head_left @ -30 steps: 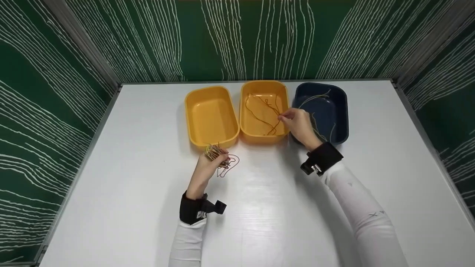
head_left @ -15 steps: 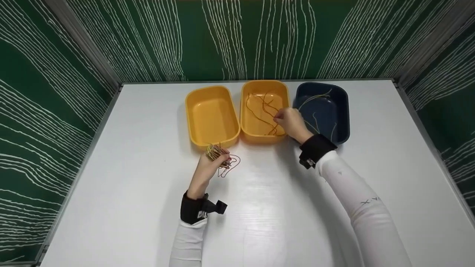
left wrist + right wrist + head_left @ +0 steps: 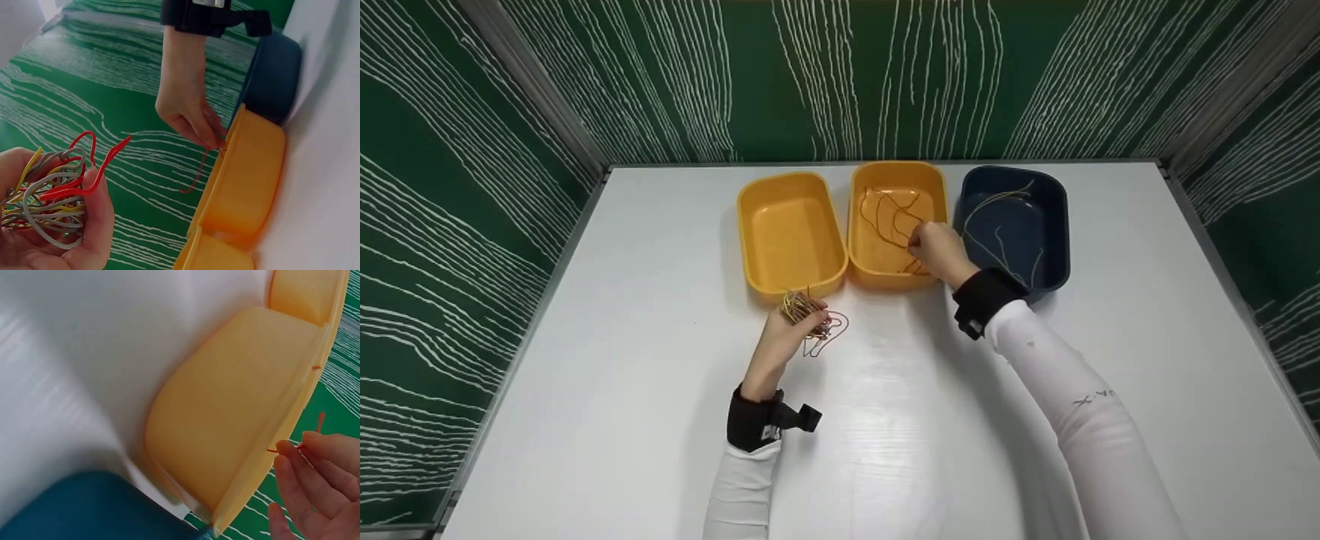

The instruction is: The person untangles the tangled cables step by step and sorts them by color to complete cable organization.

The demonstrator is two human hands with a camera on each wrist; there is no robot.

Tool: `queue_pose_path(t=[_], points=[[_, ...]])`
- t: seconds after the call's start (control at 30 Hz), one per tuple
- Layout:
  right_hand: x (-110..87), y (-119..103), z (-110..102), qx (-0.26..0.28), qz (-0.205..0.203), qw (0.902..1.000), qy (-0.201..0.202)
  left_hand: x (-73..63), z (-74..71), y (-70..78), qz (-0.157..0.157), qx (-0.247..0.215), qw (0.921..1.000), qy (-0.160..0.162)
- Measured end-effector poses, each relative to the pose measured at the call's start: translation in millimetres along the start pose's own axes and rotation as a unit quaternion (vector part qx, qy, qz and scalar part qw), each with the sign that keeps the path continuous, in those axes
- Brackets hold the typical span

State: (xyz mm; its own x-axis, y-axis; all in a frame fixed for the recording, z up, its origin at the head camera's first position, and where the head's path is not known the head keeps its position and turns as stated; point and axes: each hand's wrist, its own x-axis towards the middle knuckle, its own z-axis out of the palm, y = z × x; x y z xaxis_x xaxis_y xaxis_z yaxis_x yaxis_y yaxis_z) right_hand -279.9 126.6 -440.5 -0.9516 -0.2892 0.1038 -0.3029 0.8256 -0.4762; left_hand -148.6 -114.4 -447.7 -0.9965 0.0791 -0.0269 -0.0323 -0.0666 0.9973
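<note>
A tangled bundle of grey, yellow and red wires [image 3: 59,197] is gripped in my left hand [image 3: 781,334], just in front of the left yellow bin. Red loops stick out past the thumb. My right hand [image 3: 943,251] is over the right side of the middle yellow bin [image 3: 894,282], its thumb and fingertips pinching a thin red wire [image 3: 321,422]. Inside that bin, several reddish wires [image 3: 878,216] lie loosely curved. The right hand and wrist cover part of the bin's right rim.
The left yellow bin [image 3: 791,240] stands against the middle one and shows a bare floor. At the right is a dark blue bin [image 3: 1057,279] with several thin yellowish wires [image 3: 997,196]. A green wall with white lines [image 3: 765,112] rises behind the white table [image 3: 877,420].
My right hand has shifted slightly left over the middle bin, and the fingers have turned further down. Wires in that bin lie in different curves. My left hand has hardly moved.
</note>
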Motion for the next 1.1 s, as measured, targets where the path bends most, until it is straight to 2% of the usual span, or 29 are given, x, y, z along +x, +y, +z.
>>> queue_pose_path(t=[0.17, 0.43, 0.77, 1.1], points=[[-2.7, 2, 4, 0.009, -0.005, 0.9999, 0.001, -0.2, 1.5, -0.1, 0.002, 0.005, 1.0, -0.005], [-12.3, 5, 0, 0.035, 0.011, 0.9993, 0.0, -0.7, 4.6, 1.0, -0.009, 0.009, 0.9998, -0.016], [-37.6, 6, -3, 0.07, -0.025, 0.9967, 0.034, -1.4, 9.8, -1.3, -0.016, 0.02, 0.9996, -0.015], [-71.5, -6, 0, 0.151, -0.06, 0.9838, 0.076, -2.2, 14.5, -3.6, -0.005, 0.036, 0.9988, -0.032]])
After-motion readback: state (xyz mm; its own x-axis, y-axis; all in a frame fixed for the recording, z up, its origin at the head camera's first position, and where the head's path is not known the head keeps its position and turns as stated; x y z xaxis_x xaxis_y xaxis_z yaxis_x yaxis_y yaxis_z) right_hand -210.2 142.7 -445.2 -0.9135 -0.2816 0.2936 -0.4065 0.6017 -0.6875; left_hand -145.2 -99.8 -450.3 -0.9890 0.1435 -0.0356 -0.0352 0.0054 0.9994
